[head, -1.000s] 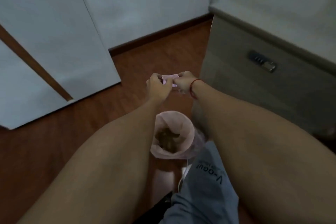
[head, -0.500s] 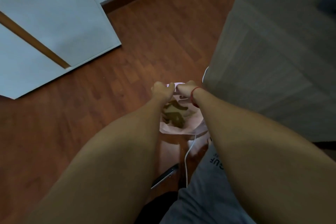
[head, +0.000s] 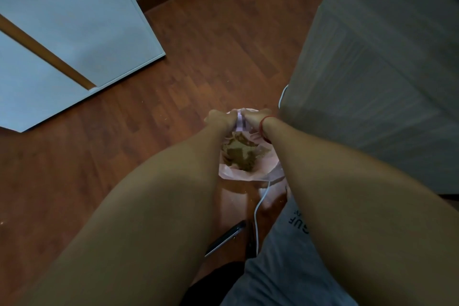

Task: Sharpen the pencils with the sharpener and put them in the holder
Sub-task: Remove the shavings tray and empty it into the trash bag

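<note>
Both of my hands grip a small pink sharpener point(head: 240, 122) between them, held over the far rim of a bin lined with a pink bag point(head: 248, 171). My left hand point(head: 219, 118) closes on the sharpener's left side and my right hand point(head: 255, 117), with a red string at the wrist, closes on its right side. Brown shavings point(head: 239, 151) lie inside the bag. No pencil or holder is in view.
A grey cabinet point(head: 372, 69) stands close on the right. A white door panel point(head: 69, 32) leans at the left over the wooden floor point(head: 211, 45). A white cable point(head: 259, 206) and a dark phone point(head: 224, 238) lie near my grey shorts point(head: 285, 268).
My view has tilted downward and my hands have lowered with the sharpener from above the floor to just over the bin's far rim.
</note>
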